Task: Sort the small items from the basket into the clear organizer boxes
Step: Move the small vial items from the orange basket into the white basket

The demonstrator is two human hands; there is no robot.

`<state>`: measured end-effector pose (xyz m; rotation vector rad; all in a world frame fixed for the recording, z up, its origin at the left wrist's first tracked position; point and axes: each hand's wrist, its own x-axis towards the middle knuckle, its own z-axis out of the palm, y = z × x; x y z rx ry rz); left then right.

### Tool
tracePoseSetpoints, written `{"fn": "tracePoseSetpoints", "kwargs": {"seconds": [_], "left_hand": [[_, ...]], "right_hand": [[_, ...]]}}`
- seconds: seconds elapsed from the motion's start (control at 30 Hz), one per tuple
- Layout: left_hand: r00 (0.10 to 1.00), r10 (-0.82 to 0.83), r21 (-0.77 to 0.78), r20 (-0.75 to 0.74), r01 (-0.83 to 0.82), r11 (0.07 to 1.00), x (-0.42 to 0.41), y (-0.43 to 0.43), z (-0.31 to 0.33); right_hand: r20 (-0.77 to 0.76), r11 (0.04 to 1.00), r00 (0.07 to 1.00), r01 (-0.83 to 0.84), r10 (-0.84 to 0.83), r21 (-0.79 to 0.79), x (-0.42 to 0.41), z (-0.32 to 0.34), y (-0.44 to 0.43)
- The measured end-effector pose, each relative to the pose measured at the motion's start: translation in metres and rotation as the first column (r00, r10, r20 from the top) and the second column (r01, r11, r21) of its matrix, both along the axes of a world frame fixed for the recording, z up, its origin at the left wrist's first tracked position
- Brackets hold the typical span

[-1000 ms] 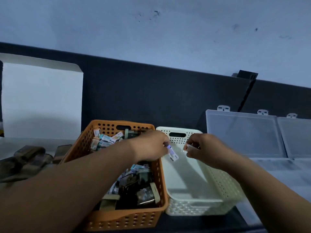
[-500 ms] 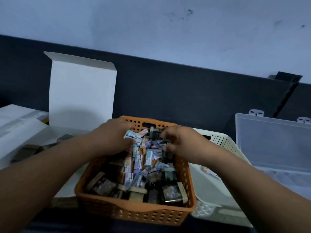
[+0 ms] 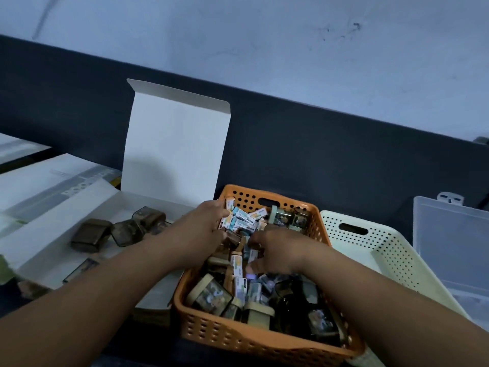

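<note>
Fig. My left grip (image 3: 202, 229) clutches boxes (image 3: 244, 219); right grip (image 3: 277, 254), grasp unclear, should isolate one item beneath, inside basket (image 3: 238, 337).

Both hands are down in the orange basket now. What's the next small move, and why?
Probably pinch one packet with the right hand and lift it clear: its fingers curl down among packets in the basket, the left hand lies against others at the far end, and the clear box stands open on the right.
</note>
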<state>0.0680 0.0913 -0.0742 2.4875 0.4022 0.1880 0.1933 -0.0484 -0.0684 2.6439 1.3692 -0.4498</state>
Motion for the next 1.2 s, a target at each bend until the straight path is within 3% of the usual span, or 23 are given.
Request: {"fn": "tracePoseSetpoints", "kwargs": {"seconds": [0.1,0.27,0.47,0.57,0.63,0.77,0.87,1.0,1.1,1.2], "left_hand": [[1.0,-0.008,0.053,-0.003,0.008,0.999,0.001,-0.001,0.001],[1.0,-0.012,0.059,-0.012,0.013,0.998,0.002,0.002,-0.002],[1.0,-0.021,0.068,0.004,0.021,0.997,0.002,0.004,-0.004],[1.0,-0.017,0.053,0.002,0.017,0.998,0.002,0.004,-0.004],[1.0,-0.017,0.049,-0.001,0.017,0.999,0.003,0.004,-0.004],[1.0,-0.005,0.051,-0.004,0.005,0.999,0.004,0.003,-0.004],[1.0,0.002,0.029,0.005,-0.002,1.0,0.005,0.001,-0.003],[1.0,-0.004,0.021,-0.005,0.004,1.0,0.007,0.003,-0.004],[1.0,-0.005,0.021,-0.008,0.005,1.0,0.006,0.001,-0.003],[1.0,-0.004,0.02,-0.015,0.004,1.0,0.005,0.001,-0.002]], "right_hand": [[-0.039,0.998,0.998,0.048,-0.047,0.035,-0.001,-0.002,-0.001],[-0.305,0.972,0.947,0.161,-0.102,0.172,0.003,-0.003,-0.005],[-0.465,0.904,0.877,0.289,-0.118,0.316,0.008,0.002,-0.008],[-0.428,0.85,0.897,0.305,-0.106,0.429,0.012,0.015,-0.017],[-0.399,0.795,0.909,0.328,-0.119,0.511,0.017,0.023,-0.027],[-0.491,0.575,0.86,0.473,-0.137,0.667,0.025,0.036,-0.056],[-0.528,0.453,0.834,0.537,-0.159,0.712,0.031,0.042,-0.084],[-0.527,0.321,0.784,0.617,-0.329,0.718,0.049,0.03,-0.116],[-0.526,0.358,0.734,0.673,-0.429,0.648,0.055,0.016,-0.126],[-0.463,0.411,0.744,0.659,-0.483,0.63,0.055,0.009,-0.123]]}}
